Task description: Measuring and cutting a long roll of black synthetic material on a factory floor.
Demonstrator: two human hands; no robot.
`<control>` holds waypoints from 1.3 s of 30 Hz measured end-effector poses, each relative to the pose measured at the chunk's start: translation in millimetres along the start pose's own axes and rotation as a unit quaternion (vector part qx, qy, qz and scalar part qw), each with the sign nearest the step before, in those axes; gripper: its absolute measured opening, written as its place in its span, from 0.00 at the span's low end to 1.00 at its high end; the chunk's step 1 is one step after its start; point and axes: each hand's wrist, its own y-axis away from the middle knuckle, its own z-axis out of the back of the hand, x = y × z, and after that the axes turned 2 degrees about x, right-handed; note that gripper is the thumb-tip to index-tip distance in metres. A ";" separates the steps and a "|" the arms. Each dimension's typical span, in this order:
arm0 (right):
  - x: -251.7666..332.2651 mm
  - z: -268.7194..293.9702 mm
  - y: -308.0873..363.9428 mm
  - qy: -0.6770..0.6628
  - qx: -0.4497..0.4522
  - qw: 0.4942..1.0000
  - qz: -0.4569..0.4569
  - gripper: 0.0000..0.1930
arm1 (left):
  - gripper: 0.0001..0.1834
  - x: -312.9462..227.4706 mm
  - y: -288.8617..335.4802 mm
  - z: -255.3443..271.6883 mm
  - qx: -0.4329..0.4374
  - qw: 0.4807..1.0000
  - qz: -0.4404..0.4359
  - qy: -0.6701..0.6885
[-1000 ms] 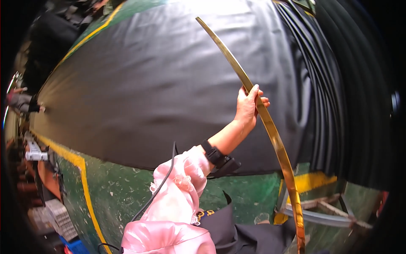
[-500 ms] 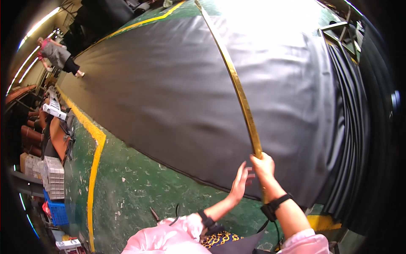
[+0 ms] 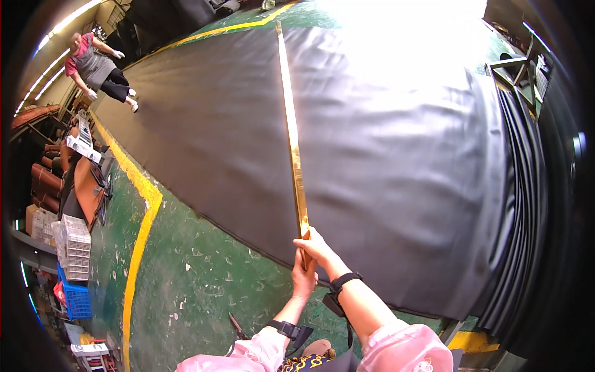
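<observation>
A long, narrow, gold-coloured bar (image 3: 290, 127) reaches away from me over a wide black sheet (image 3: 211, 136) of smooth, leather-like material spread on the floor. My right hand (image 3: 319, 247) is closed around the bar near its close end. Just below it, my left hand (image 3: 304, 279) grips the bar's end, its fingers partly hidden behind the bar. Whether the bar's far end touches the sheet, I cannot tell. Soft wrinkles run through the sheet, most of them right of the bar, where glare washes out the far part. Both my wrists carry black straps.
At the far left a co-worker (image 3: 93, 65) in a grey apron and white gloves is by the sheet's end. Gathered black folds (image 3: 520, 204) hang at right, near a metal frame (image 3: 517, 68). Crates (image 3: 75, 248) and brown rolls line the left; a yellow line (image 3: 133, 273) marks the green floor.
My left hand, open beside the bar before, has taken hold of its end. The bar's near end and my right hand have moved left. The co-worker has come nearer and raised an arm.
</observation>
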 end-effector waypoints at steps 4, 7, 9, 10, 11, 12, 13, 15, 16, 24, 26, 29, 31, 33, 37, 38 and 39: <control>-4.4 4.3 7.0 0.001 0.052 0.997 0.063 0.31 | 0.33 53.8 -61.7 44.9 -0.082 0.973 -0.092 -0.197; -13.1 71.1 52.4 0.271 -0.034 0.958 0.091 0.27 | 0.35 23.8 -75.4 50.0 -0.081 0.942 -0.056 -0.320; -32.6 118.4 75.9 0.389 -0.186 0.894 0.123 0.26 | 0.37 30.6 -88.3 68.0 -0.090 0.897 -0.110 -0.419; -48.1 150.6 85.9 0.434 -0.258 0.853 0.137 0.25 | 0.37 32.6 -89.7 65.2 -0.087 0.896 -0.110 -0.421; -64.5 185.0 95.9 0.470 -0.307 0.815 0.143 0.26 | 0.37 32.4 -91.7 61.1 -0.086 0.878 -0.140 -0.449; -89.5 216.0 108.6 0.519 -0.373 0.756 0.138 0.27 | 0.38 32.2 -93.7 56.9 -0.085 0.858 -0.169 -0.477; -113.4 246.9 128.2 0.539 -0.412 0.727 0.106 0.28 | 0.39 35.4 -95.7 50.4 -0.075 0.838 -0.156 -0.518; -144.2 292.8 161.1 0.551 -0.403 0.726 -0.079 0.31 | 0.39 37.2 -94.4 46.9 -0.066 0.825 -0.161 -0.538; -163.3 307.3 177.7 0.572 -0.398 0.695 -0.180 0.32 | 0.39 38.2 -94.1 44.9 -0.054 0.815 -0.168 -0.553; -205.3 340.1 278.8 0.538 -0.371 0.705 -0.275 0.32 | 0.38 29.8 -67.2 25.3 0.003 0.797 -0.184 -0.576; -210.1 346.4 292.1 0.563 -0.383 0.687 -0.254 0.32 | 0.38 32.6 -53.3 -2.3 0.039 0.798 -0.197 -0.569; -209.6 343.4 292.0 0.552 -0.367 0.699 -0.267 0.32 | 0.38 37.2 -40.2 -18.5 0.063 0.766 -0.236 -0.594; -212.1 347.3 299.7 0.566 -0.395 0.695 -0.201 0.33 | 0.38 41.9 -24.1 -39.0 0.093 0.759 -0.261 -0.590; -209.0 348.2 300.8 0.571 -0.410 0.695 -0.151 0.31 | 0.37 44.0 -6.5 -57.8 0.114 0.767 -0.284 -0.564; -200.6 337.9 315.1 0.614 -0.376 0.692 -0.051 0.28 | 0.38 33.8 24.5 -83.2 0.167 0.797 -0.282 -0.507; -206.2 337.2 325.8 0.614 -0.364 0.698 -0.057 0.28 | 0.39 34.8 37.2 -95.9 0.189 0.791 -0.267 -0.517; -205.3 326.7 331.9 0.612 -0.344 0.707 -0.082 0.27 | 0.39 40.2 46.9 -101.0 0.204 0.789 -0.269 -0.514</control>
